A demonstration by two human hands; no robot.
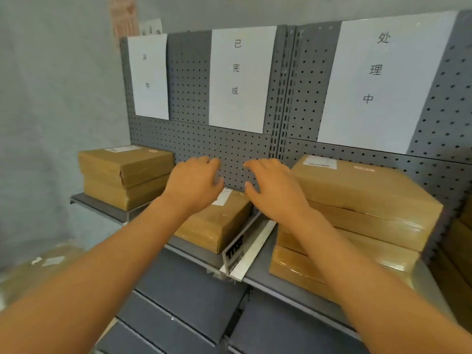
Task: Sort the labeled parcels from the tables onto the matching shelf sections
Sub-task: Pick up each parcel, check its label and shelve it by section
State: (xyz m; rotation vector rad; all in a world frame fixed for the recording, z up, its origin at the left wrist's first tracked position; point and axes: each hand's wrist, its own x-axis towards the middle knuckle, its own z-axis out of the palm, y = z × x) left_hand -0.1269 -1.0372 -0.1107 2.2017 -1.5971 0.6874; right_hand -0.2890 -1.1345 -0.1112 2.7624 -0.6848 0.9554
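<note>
A brown parcel (217, 223) with a white label lies on the grey shelf (194, 251), under the middle paper sign (241, 77). My left hand (194, 185) hovers just above its far left part, fingers apart, holding nothing. My right hand (274, 189) hovers above its right edge, also open and apart from it. Two stacked parcels (125, 175) sit under the left sign (149, 76). A stack of three parcels (357, 215) stands under the right sign (383, 80).
A metal divider (245, 249) separates the middle section from the right one. Behind the shelf rises a grey pegboard (204, 146). More brown parcels lie low at the left (33, 272) and at the right edge (459, 251). Lower grey shelves (184, 297) run beneath.
</note>
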